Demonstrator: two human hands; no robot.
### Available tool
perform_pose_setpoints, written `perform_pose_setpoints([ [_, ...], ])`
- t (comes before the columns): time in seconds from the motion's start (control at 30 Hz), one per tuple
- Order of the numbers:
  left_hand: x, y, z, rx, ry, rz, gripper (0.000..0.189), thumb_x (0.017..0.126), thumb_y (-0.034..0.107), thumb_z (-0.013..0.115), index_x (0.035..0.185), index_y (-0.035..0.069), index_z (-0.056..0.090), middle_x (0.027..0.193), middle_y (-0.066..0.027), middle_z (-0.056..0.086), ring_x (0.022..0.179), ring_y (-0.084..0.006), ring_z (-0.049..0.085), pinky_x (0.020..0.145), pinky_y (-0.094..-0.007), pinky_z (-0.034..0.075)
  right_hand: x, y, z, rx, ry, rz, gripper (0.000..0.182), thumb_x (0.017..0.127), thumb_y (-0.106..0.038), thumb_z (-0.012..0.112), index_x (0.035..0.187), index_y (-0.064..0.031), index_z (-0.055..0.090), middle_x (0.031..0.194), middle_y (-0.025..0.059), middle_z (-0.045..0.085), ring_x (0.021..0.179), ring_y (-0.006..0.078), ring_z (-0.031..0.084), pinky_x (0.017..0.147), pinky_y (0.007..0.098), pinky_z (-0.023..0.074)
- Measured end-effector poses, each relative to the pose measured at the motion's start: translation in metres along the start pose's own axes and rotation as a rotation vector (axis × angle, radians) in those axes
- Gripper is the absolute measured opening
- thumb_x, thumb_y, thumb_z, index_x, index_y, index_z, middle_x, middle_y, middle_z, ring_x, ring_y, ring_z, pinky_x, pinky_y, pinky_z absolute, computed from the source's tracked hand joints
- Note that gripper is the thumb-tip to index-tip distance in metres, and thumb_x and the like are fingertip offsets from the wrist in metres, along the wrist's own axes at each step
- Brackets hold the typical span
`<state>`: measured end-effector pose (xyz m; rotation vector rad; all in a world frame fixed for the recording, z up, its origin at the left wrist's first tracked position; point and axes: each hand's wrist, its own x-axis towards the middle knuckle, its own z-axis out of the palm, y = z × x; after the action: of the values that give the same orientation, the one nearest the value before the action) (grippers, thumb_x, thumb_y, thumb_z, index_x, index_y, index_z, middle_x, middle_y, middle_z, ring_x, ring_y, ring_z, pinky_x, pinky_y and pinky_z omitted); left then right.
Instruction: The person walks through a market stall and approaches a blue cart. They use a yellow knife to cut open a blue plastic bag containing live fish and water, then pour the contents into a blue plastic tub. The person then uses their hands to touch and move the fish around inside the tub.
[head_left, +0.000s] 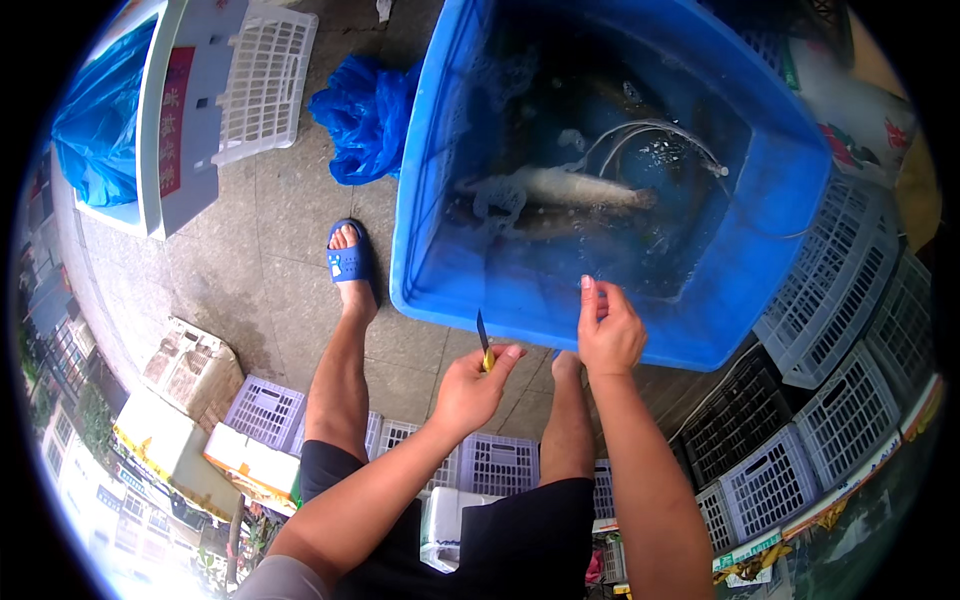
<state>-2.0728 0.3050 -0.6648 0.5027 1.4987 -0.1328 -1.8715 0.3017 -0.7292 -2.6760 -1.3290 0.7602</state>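
Observation:
My left hand (472, 386) holds a small knife (484, 339) with a yellow handle, its dark blade pointing up and away from me beside the near side of a blue plastic tub (480, 300). Over that tub's near wall is my right hand (611, 326), its fingers raised and partly curled; nothing shows in it. In the tub's dark water lies a pale fish (577, 187) with foam around it, and darker fish shapes are faintly visible. A thin pale hose (660, 126) curves through the water to the right of the fish.
Blue plastic bags (367, 112) lie against the tub's left side. Further left are a white plastic crate (266, 82) and a foam box (150, 112) lined with blue plastic. Stacked plastic crates (832, 277) stand to the right, and more crates (499, 461) line the ground behind my legs.

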Motion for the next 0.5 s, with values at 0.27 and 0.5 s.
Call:
perform_pose_setpoints([
  [0.27,0.0013,-0.0004,0.0018,-0.012,0.009,-0.006,0.043,0.102,0.045,0.064,0.112,0.006,0.078,0.079,-0.0018,0.066,0.075,-0.0109,0.060,0.070,-0.0287,0.050,-0.0006,0.0004,0.0014,0.002,-0.006,0.006,0.037,0.095,-0.049,0.067,0.094,-0.0131,0.075,0.076,0.0051,0.073,0.069,0.0274,0.071,0.061,0.0414,0.0538],
  [0.5,0.0030,-0.0010,0.0027,-0.036,0.004,-0.009,0.041,0.102,0.043,0.064,0.111,0.005,0.078,0.082,-0.0020,0.069,0.077,-0.0106,0.062,0.072,-0.0285,0.051,-0.0005,-0.0021,-0.0006,-0.004,-0.025,0.026,0.037,0.095,-0.050,0.067,0.094,-0.0139,0.075,0.077,0.0054,0.073,0.071,0.0278,0.071,0.063,0.0421,0.0542],
])
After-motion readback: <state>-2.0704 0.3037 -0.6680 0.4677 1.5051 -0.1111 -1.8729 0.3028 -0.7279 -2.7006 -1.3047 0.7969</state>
